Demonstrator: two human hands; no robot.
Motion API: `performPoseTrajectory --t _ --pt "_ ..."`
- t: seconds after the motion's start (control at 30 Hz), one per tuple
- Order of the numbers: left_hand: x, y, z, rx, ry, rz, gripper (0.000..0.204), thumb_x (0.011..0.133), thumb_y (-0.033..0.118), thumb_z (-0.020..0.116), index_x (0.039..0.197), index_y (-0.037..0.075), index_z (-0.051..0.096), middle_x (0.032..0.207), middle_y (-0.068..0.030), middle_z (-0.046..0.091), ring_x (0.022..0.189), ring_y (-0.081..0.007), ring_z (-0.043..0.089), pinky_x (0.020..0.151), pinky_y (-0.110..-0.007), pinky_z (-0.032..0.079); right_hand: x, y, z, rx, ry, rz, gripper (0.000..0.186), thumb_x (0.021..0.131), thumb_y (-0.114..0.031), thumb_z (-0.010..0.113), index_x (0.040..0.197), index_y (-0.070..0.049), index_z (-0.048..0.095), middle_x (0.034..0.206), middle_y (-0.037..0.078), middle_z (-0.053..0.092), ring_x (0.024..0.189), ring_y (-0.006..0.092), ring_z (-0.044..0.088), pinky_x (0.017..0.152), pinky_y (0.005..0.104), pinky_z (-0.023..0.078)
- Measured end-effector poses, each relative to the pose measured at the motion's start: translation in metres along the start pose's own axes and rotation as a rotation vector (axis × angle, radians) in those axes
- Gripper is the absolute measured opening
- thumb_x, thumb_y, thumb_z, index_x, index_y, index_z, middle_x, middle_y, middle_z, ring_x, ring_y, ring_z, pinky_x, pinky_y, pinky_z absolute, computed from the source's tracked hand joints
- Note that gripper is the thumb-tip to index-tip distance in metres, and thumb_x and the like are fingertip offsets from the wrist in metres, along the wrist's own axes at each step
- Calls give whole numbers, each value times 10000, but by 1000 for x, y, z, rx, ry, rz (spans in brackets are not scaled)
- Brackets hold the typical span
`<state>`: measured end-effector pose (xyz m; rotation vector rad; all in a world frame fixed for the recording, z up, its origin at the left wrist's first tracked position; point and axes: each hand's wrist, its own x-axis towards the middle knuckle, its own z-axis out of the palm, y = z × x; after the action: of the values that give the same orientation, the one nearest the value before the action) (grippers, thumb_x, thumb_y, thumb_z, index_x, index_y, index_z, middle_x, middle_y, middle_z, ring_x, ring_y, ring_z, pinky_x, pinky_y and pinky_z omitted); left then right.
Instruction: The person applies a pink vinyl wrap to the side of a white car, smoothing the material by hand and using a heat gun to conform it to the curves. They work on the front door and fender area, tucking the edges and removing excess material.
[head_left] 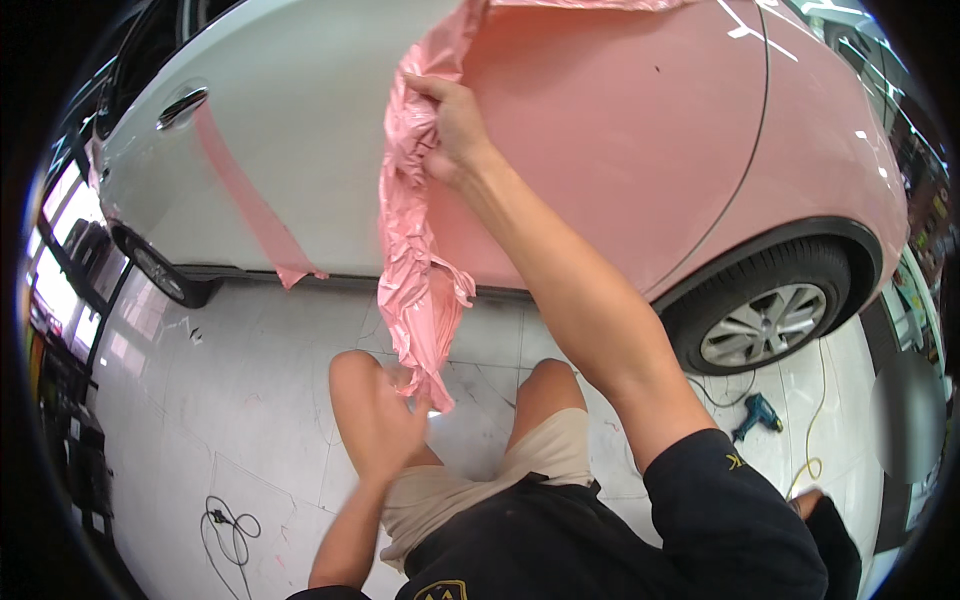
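Crumpled glossy pink vinyl film hangs in a long bunched strip along the side of a car. My right hand is closed around its upper part, the arm reaching up across the pink rear door. At the strip's lower end is my left hand, close to my knee and touching or nearly touching the film. Motion smears its fingers, so their grip does not show. Left of the strip the front door is white. A narrow pink strip runs from its handle down to the sill.
The rear wheel stands at the right. A teal power drill lies on the tiled floor near a yellow hose. At the lower left lies a coiled black cable. Someone's limb shows at the lower right.
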<state>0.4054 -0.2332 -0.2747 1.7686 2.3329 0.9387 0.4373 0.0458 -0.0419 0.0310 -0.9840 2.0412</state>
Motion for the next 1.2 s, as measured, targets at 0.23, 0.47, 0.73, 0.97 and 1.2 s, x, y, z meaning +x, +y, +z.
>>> performPoseTrajectory --t 0.23,0.47,0.73,0.97,1.2 --pt "151 -52 -115 -774 63 238 1010 819 305 754 1603 77 159 1580 -197 311 1432 -295 337 1140 -404 318 4 15 -13 310 -190 57 140 895 -176 525 930 -66 604 856 58 634 756 214 645 711 384 554" --pt "218 14 -69 -720 164 191 650 846 252 744 1371 -35 486 1322 -205 595 1193 -277 580 989 -358 450 16 39 -2 478 -185 -73 219 910 -176 488 1002 -43 635 927 78 672 873 239 659 789 401 551" --pt "201 35 -51 -480 606 14 333 913 157 652 1181 -35 608 1079 -234 691 992 -400 678 824 -438 520 -128 -47 27 -2032 -84 -291 262 896 -153 634 1083 29 609 1106 210 621 1071 330 620 944 457 480" --pt "215 45 -32 -146 728 -48 385 919 312 693 1121 -3 607 952 -263 677 892 -470 647 759 -514 506 -21 -28 62 -2743 -1234 -872 362 904 -183 649 1263 -152 621 1379 98 572 1443 292 358 1183 501 306" --pt "191 57 -43 -463 423 -38 730 853 369 783 1335 -78 465 1137 -259 640 1085 -330 634 894 -422 494 37 1 46 -2800 -1544 -177 191 899 -147 616 1063 -163 713 1265 47 630 1325 279 494 1071 410 459"
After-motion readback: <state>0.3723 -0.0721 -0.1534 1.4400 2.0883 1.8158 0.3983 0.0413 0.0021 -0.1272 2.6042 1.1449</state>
